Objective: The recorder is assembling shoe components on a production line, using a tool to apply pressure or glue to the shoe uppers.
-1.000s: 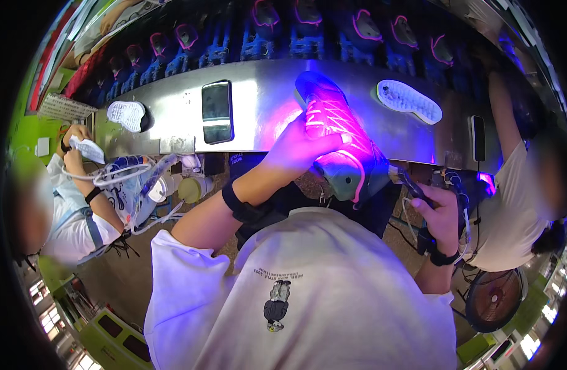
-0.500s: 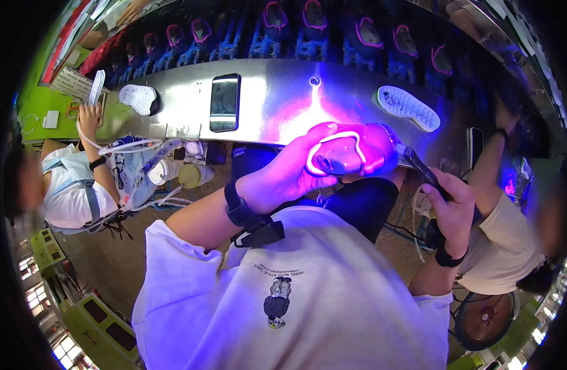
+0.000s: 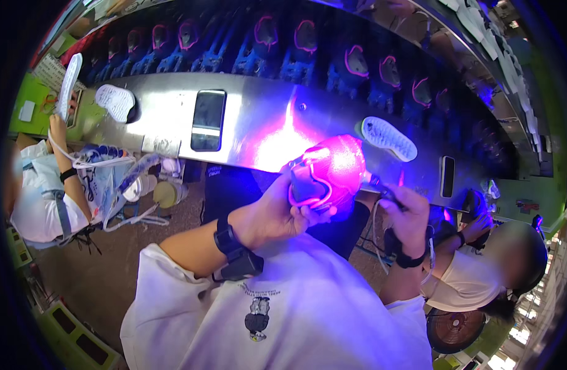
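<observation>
My left hand (image 3: 277,213) grips a shoe upper (image 3: 342,161) by its dark heel end, fingers and thumb wrapped round it. Strong pink and violet light falls on the upper, and a glowing line runs around its collar. In my right hand (image 3: 409,216) is a dark-handled brush (image 3: 382,185), its tip at the upper's lower right edge; glare hides whether they touch. Both hands are in front of the metal bench (image 3: 246,123). Beyond the upper, a white shoe sole (image 3: 389,139) lies on the bench.
Several shoes (image 3: 356,61) with glowing collar lines stand on blue racks behind the bench. A phone (image 3: 208,120) and another sole (image 3: 115,103) lie at left; a second phone (image 3: 447,177) is at right. One co-worker (image 3: 49,185) sits left with a sole, another (image 3: 468,271) right.
My left hand has turned the upper, so its toe end now points up and right. The brush has moved along with it to the lower right edge. The view has shifted slightly.
</observation>
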The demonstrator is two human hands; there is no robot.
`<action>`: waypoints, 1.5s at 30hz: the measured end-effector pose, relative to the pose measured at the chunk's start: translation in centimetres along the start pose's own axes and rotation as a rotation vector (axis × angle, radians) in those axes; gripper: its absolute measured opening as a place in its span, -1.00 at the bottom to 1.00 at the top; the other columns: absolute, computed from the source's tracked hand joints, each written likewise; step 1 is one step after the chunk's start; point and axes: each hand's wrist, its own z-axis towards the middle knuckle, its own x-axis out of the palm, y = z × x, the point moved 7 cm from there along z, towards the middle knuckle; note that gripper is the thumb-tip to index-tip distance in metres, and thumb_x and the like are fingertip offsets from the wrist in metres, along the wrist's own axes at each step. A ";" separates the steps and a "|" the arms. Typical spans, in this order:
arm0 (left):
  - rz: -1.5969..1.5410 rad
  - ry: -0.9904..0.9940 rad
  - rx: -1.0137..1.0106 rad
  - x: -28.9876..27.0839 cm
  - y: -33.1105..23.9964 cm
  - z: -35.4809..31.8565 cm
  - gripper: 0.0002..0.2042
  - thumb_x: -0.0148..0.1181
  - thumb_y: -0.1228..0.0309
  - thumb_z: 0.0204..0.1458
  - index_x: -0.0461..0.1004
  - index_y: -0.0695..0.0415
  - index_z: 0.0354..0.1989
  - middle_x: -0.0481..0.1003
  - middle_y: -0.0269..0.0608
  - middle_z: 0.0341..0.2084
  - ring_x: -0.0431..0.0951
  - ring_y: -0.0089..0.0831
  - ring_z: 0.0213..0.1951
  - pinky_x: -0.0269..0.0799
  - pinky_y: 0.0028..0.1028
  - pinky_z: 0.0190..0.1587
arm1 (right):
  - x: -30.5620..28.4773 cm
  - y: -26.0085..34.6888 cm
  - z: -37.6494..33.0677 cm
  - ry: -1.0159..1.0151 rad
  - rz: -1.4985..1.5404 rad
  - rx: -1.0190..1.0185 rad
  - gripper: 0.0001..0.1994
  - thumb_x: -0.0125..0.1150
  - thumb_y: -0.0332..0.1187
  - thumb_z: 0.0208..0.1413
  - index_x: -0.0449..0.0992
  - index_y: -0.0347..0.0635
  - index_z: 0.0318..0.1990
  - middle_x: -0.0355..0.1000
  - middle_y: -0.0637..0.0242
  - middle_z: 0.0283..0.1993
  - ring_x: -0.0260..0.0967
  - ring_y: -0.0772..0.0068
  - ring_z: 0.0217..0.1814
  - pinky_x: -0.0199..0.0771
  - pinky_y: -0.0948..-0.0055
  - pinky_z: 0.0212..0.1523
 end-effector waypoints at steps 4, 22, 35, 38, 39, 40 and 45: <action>0.014 0.146 -0.048 0.8 -0.3 0.3 -0.24 0.12 -0.19 0.12 0.28 0.23 0.26 0.46 0.39 -0.09 0.62 -0.23 -0.43 0.60 -0.58 -0.52 | 2.4 -2.9 -2.1 -0.047 -0.059 -0.038 -0.64 0.47 -0.53 -0.07 0.65 -0.28 -0.04 0.57 0.23 -0.34 0.52 0.44 -0.32 0.47 0.48 -0.23; 2.618 -0.493 1.616 10.4 0.5 -1.7 0.01 0.55 0.29 -0.37 0.24 0.09 0.42 0.36 -0.16 -0.43 0.47 -0.23 -0.42 0.45 -0.27 -0.38 | -5.3 -7.3 -0.7 -0.533 -0.443 -0.003 -0.59 0.27 -0.58 0.02 0.52 -0.25 0.10 0.55 0.07 -0.03 0.45 -0.01 0.07 0.41 0.18 0.16; 2.677 -0.371 1.351 9.5 6.6 4.4 0.04 0.61 0.34 -0.35 0.15 0.39 0.38 0.49 0.05 -0.11 0.60 -0.12 -0.15 0.55 -0.29 -0.11 | -5.3 9.1 -8.1 -0.669 -0.582 -0.680 -0.73 0.46 -0.45 -0.02 0.42 -0.04 -0.27 0.59 0.36 0.07 0.29 0.08 0.29 0.35 0.11 0.11; 2.682 -0.388 1.389 9.8 7.1 4.0 0.04 0.61 0.34 -0.38 0.17 0.37 0.38 0.49 -0.01 -0.20 0.58 -0.18 -0.26 0.54 -0.29 -0.22 | -5.3 9.2 -8.1 -0.632 -0.596 -0.684 -0.74 0.45 -0.43 -0.01 0.42 -0.05 -0.26 0.60 0.35 0.06 0.27 0.06 0.33 0.33 0.09 0.15; 2.676 -0.346 1.423 9.9 7.3 3.7 0.04 0.62 0.34 -0.38 0.19 0.35 0.38 0.48 -0.04 -0.25 0.56 -0.21 -0.32 0.52 -0.30 -0.27 | -5.3 9.3 -7.9 -0.623 -0.592 -0.677 -0.75 0.44 -0.43 0.00 0.42 -0.05 -0.25 0.60 0.34 0.06 0.25 0.05 0.34 0.31 0.08 0.17; 2.667 -0.363 1.439 9.9 7.1 3.6 0.04 0.62 0.34 -0.38 0.19 0.35 0.38 0.48 -0.04 -0.25 0.56 -0.21 -0.32 0.52 -0.30 -0.27 | -5.1 9.3 -7.9 -0.614 -0.584 -0.690 -0.75 0.44 -0.43 0.00 0.42 -0.05 -0.25 0.60 0.34 0.06 0.25 0.05 0.34 0.31 0.08 0.17; 2.614 -0.249 1.622 10.0 6.5 2.4 0.01 0.55 0.39 -0.41 0.26 0.08 0.42 0.43 -0.15 -0.41 0.47 -0.25 -0.44 0.45 -0.33 -0.40 | -4.2 9.6 -6.8 -0.557 -0.579 -0.684 -0.77 0.40 -0.46 0.03 0.43 -0.07 -0.25 0.58 0.32 0.10 0.22 0.02 0.37 0.31 0.04 0.20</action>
